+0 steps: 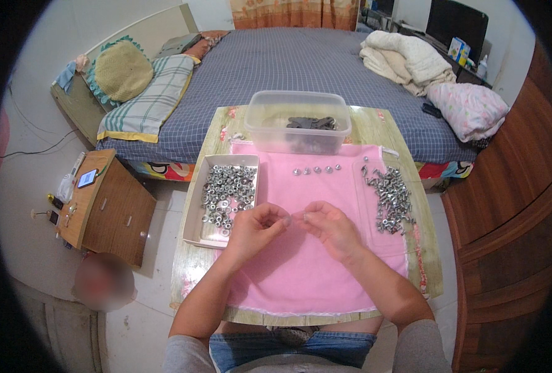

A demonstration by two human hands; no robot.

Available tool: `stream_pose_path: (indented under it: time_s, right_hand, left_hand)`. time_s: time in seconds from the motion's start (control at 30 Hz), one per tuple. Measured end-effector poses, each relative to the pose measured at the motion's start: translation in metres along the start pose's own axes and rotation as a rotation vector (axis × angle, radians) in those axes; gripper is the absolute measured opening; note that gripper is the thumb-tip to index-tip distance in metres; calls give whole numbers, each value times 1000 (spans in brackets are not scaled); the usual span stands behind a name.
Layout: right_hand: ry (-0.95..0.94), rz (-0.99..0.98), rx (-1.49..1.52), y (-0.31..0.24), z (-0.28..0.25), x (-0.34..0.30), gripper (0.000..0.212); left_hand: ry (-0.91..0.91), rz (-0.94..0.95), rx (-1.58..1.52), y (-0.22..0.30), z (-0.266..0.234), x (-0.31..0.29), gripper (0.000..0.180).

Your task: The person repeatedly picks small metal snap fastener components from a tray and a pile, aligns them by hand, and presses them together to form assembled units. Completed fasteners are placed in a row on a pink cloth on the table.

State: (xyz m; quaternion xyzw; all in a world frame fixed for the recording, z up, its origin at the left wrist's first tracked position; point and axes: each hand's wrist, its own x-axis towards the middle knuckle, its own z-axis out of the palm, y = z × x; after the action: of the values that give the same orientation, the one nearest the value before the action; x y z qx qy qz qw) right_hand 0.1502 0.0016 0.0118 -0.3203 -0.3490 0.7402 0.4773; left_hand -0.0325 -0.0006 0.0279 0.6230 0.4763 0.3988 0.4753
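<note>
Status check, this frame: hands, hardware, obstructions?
Left hand and right hand close together over pink cloth; grip contents unclear. Metal nuts in white box left, bolts right. Five metal pieces in a row beyond; plastic tub behind, clear of hands.

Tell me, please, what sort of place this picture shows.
Most likely a bedroom in a home: there is a wide bed with a blue checked cover, a round yellowish cushion on it, and a wooden drawer cabinet standing near it.
</note>
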Motion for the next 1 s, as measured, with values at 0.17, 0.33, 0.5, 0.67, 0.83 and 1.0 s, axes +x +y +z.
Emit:
stream_pose_path:
  time_s: [0.17,0.33,0.5,0.67,0.83,1.0]
  right_hand:
    - [-39,-60,-91,6,7,1,14]
    - [-5,-80,-90,12,2,2,15]
    - [26,-106,-57,9,10,0,15]
    - [35,-87,-150,11,11,0,14]
    - [44,-158,-206,14,12,2,12]
    - [81,-213,-237,15,15,3,11]
  left_hand:
    - [-8,-4,5,1,0,0,8]
    - [-10,12,9,4,1,0,7]
    - [1,32,-9,1,2,0,6]
    - [-17,34,46,1,1,0,6]
    - [-26,37,41,0,1,1,7]
    - [-21,49,16,-2,1,1,7]
